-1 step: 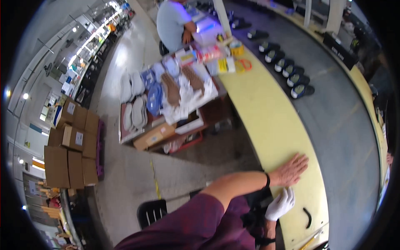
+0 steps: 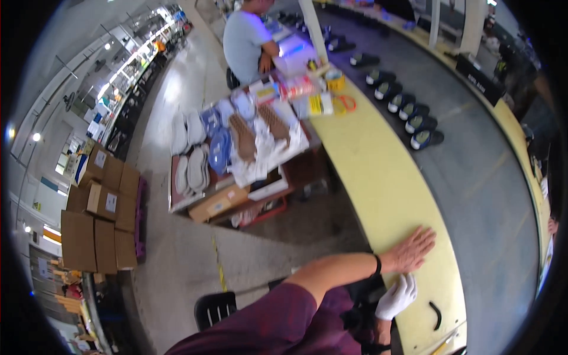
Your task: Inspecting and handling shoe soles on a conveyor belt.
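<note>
My left hand (image 2: 408,249), bare with a black band at the wrist, lies palm down on the long yellow bench (image 2: 387,171), fingers spread. Just nearer to me, my right hand (image 2: 396,299) wears a white glove. It is by the bench's near edge, fingers loosely bent, and nothing shows in it. A short curved black strip (image 2: 435,316) lies on the bench to its right, touched by neither hand. Closer to the lower edge is a thin yellow tool (image 2: 445,342), partly cut off; I cannot tell its kind.
On the left, a table holds grey soles (image 2: 192,168), blue shoe parts (image 2: 219,151) and brown perforated pieces (image 2: 241,136). Dark shoes (image 2: 421,124) line the grey conveyor (image 2: 473,195) beyond the bench. Cartons (image 2: 80,239) are stacked far left, near a black chair (image 2: 214,309). A person (image 2: 244,44) sits farther back.
The whole view has shifted slightly, so most things appear a little lower. Both hands keep nearly the same pose and place on the bench.
</note>
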